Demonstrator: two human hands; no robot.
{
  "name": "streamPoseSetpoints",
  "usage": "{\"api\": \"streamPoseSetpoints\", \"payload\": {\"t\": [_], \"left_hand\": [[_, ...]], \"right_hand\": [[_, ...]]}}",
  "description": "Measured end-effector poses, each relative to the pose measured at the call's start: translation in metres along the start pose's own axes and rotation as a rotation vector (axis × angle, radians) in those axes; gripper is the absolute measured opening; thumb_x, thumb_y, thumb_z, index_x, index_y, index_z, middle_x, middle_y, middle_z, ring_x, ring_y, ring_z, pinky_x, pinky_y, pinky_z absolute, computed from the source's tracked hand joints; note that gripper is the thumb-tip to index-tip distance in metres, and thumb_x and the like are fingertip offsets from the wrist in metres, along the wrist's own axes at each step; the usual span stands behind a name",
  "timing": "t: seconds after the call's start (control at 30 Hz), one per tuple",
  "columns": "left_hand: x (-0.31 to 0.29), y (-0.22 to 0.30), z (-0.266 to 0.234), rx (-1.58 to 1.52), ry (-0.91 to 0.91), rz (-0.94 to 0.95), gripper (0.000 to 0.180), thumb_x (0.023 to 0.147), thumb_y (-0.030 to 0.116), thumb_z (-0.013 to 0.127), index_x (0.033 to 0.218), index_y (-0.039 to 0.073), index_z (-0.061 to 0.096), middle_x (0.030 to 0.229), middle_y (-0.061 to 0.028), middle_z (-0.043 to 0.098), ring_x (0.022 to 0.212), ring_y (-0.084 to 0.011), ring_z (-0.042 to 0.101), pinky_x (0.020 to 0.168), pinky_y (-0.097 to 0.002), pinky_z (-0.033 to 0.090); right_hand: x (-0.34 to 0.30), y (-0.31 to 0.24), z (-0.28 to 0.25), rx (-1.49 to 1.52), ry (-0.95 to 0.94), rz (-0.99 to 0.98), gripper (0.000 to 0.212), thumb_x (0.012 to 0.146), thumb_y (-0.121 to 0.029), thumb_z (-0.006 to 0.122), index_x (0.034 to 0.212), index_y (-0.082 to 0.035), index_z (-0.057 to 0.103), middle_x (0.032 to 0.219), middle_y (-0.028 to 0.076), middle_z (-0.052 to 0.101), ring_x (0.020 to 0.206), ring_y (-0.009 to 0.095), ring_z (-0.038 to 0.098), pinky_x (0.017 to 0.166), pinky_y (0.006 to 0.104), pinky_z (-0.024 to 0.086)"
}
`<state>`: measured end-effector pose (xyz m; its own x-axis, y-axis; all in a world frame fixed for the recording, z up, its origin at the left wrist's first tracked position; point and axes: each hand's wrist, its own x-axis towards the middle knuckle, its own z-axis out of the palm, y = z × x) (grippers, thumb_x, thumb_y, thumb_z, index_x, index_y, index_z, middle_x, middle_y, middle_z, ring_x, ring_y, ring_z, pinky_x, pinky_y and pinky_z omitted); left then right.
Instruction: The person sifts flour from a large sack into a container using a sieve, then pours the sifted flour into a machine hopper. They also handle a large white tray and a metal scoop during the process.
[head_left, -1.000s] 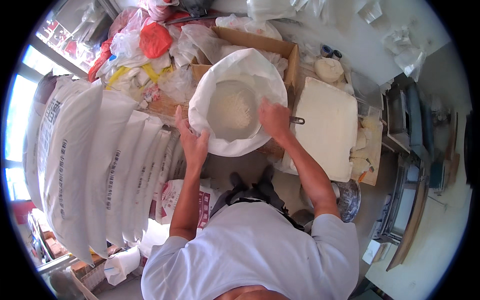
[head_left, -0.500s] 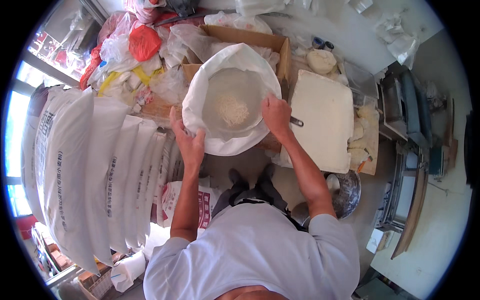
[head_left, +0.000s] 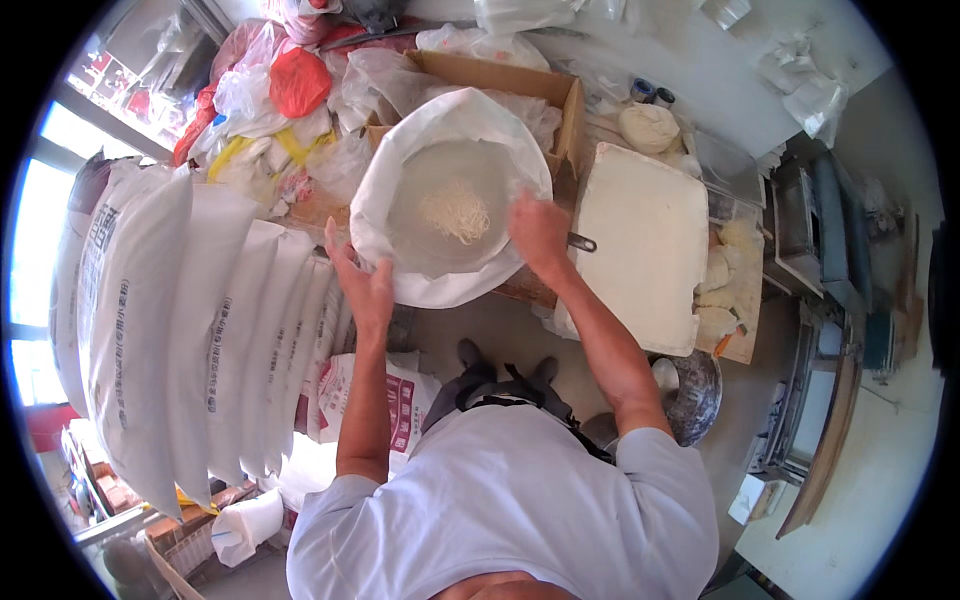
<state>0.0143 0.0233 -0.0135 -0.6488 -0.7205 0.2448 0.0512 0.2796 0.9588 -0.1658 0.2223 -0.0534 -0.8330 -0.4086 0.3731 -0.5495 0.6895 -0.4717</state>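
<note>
A round fine-mesh sieve (head_left: 415, 215) lies inside the wide mouth of a white sack (head_left: 440, 290), whose rim is folded outward. Pale, thin noodle-like strands (head_left: 458, 214) are heaped near the middle of the mesh. My right hand (head_left: 540, 232) is closed round the sieve's handle (head_left: 581, 242), and the dark handle end sticks out past my fist. At the sack's left edge, my left hand (head_left: 362, 285) has its fingers and thumb apart. Its thumb is against the white rim. The sack's contents below the mesh are hidden.
A cardboard box (head_left: 568, 110) stands behind the sack. To its right lies a cloth-like cream slab or board (head_left: 640, 240), with a round dough-like lump (head_left: 648, 127) beyond. Full white sacks (head_left: 150, 330) are stacked at left. A metal basin (head_left: 695, 395) sits low at right.
The sieve, the sack rim and both hands have shifted a little to the left. The strands on the mesh have changed shape slightly. My right hand still grips the handle.
</note>
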Motion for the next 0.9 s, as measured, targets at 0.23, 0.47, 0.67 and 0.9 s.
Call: {"api": "streamPoseSetpoints", "payload": {"t": [0.23, 0.47, 0.67, 0.9], "left_hand": [[-0.005, 0.003, 0.006, 0.063, 0.054, -0.045, 0.092, 0.078, -0.008, 0.057, 0.160, 0.004, 0.015, 0.114, -0.0163, 0.057, 0.099, -0.0220, 0.060, 0.090, -0.0328, 0.050], [-0.016, 0.004, 0.005, 0.076, 0.060, -0.068, 0.088, 0.083, -0.006, 0.057, 0.160, 0.002, 0.013, 0.119, -0.0157, 0.059, 0.102, -0.0213, 0.062, 0.086, -0.0304, 0.051], [-0.020, 0.004, 0.006, 0.086, 0.078, -0.041, 0.089, 0.083, -0.008, 0.056, 0.160, 0.005, 0.014, 0.116, -0.0151, 0.060, 0.099, -0.0208, 0.063, 0.085, -0.0301, 0.052], [-0.020, -0.003, 0.005, 0.034, 0.081, -0.031, 0.091, 0.079, -0.007, 0.058, 0.160, 0.004, 0.017, 0.109, -0.0147, 0.057, 0.092, -0.0211, 0.061, 0.083, -0.0314, 0.051]], "right_hand": [[-0.004, 0.004, -0.007, 0.051, 0.012, -0.099, 0.016, 0.089, -0.016, 0.059, 0.093, -0.001, 0.066, 0.062, 0.018, 0.064, 0.060, 0.039, 0.067, 0.056, 0.0537, 0.051], [-0.005, 0.010, -0.012, 0.037, -0.123, -0.175, 0.014, 0.087, -0.013, 0.059, 0.092, -0.002, 0.065, 0.063, 0.019, 0.065, 0.063, 0.039, 0.069, 0.058, 0.0527, 0.054], [-0.011, 0.010, -0.012, 0.063, -0.121, -0.177, 0.013, 0.087, -0.013, 0.058, 0.091, -0.002, 0.064, 0.065, 0.019, 0.066, 0.065, 0.039, 0.069, 0.059, 0.0531, 0.054], [-0.013, 0.015, -0.015, 0.068, -0.053, -0.105, 0.012, 0.088, -0.012, 0.056, 0.089, -0.002, 0.063, 0.065, 0.019, 0.066, 0.064, 0.039, 0.068, 0.060, 0.0528, 0.054]]}}
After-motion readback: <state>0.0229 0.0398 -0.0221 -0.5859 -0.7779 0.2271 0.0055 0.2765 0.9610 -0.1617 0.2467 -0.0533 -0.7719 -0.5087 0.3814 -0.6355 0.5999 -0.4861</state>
